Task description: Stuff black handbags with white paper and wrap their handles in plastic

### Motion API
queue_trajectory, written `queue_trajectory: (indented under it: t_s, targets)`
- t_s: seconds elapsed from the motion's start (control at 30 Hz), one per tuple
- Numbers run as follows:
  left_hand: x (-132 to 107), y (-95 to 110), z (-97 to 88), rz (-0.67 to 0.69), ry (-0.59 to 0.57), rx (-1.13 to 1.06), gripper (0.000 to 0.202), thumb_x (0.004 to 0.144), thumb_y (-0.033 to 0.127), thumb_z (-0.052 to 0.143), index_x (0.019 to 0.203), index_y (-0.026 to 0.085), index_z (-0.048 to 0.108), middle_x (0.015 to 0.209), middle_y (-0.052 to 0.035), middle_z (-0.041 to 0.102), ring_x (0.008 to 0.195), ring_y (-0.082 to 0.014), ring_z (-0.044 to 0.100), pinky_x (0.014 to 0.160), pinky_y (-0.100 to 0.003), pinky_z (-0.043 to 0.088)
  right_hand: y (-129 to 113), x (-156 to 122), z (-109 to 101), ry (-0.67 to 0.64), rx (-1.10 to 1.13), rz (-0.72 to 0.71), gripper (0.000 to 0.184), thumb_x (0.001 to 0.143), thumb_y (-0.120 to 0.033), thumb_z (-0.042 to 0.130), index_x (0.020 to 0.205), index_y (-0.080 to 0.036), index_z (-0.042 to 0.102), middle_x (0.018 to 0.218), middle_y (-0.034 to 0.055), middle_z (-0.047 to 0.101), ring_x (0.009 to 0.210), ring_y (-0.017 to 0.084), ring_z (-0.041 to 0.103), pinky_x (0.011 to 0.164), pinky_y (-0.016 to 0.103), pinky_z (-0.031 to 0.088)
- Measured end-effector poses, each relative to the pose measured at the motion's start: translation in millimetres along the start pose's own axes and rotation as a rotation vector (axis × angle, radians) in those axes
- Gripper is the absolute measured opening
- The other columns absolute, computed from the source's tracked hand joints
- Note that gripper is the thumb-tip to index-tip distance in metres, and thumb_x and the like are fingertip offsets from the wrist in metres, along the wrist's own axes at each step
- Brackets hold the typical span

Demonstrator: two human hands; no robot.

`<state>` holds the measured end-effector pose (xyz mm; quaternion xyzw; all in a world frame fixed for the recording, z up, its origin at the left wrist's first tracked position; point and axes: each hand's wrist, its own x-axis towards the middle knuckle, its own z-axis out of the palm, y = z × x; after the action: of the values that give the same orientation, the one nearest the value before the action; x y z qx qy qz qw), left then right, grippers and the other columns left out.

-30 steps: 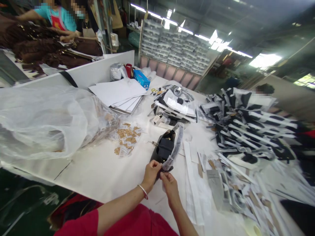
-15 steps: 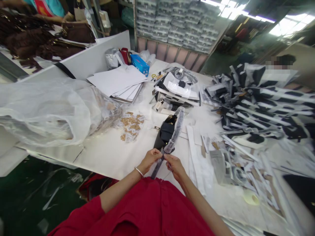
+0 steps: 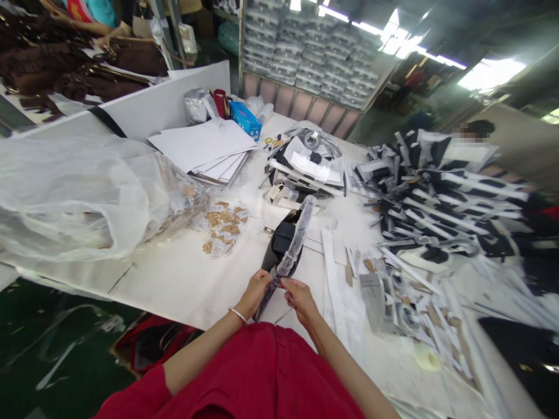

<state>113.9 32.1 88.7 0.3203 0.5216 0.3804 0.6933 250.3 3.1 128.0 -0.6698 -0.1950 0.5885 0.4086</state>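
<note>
A black handbag stands on the white table in front of me, with dark stuffing in its open top. Its strap is wrapped in clear plastic and arches along the bag's right side. At the near end of the strap, my left hand pinches it with thumb and forefinger. Just to the right, my right hand pinches the wrapped strap too, its other fingers curled. The fingers hide the exact spot they grip. A metal clasp piece sticks out on the bag's left.
Paper tags lie left of the bag, by a large clear plastic bag. White sheets and a blue box are farther back. Wrapped bags pile up at right, near a tape dispenser. Co-workers are beyond.
The view has turned slightly, so the table things sit a little farther left. My hands stay at the strap's near end, with the left fingers slightly lower along it.
</note>
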Motion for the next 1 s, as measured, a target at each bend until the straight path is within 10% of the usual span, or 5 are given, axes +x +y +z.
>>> queue_trajectory:
  t_s: [0.47,0.77,1.0]
  targets:
    - [4.0,4.7,-4.2,-0.007,-0.16,0.047,0.038,0.063,0.049,0.073,0.063,0.017,0.053,0.054,0.0056,0.047,0.051,-0.0086,0.037,0.053,-0.023,0.027,4.4,4.4,12.4,0.144,-0.081,-0.042,0.038,0.057,-0.051,0.077,0.066,-0.015,0.066,0.059,0.0014,0.063,0.044,0.008,0.04,0.043,0.024,0.023]
    - [-3.3,13.7,5.0,0.397,0.081,0.622,0.012,0.077,0.023,0.059,0.066,0.02,0.056,0.064,0.0016,0.054,0.062,-0.014,0.048,0.062,-0.025,0.036,6.9,10.0,17.5,0.22,-0.18,-0.104,0.025,0.061,-0.041,0.071,0.054,-0.018,0.064,0.042,-0.0038,0.05,0.042,0.009,0.033,0.044,0.026,0.022]
    - [-21.2,13.6,0.8,0.712,-0.04,1.156,0.02,0.092,0.014,0.042,0.094,0.018,0.061,0.089,-0.0074,0.059,0.087,-0.021,0.055,0.082,-0.033,0.046,5.1,9.0,11.3,0.058,0.044,-0.058,0.039,0.051,-0.049,0.081,0.063,-0.015,0.066,0.054,-0.0002,0.06,0.044,0.007,0.033,0.044,0.025,0.019]
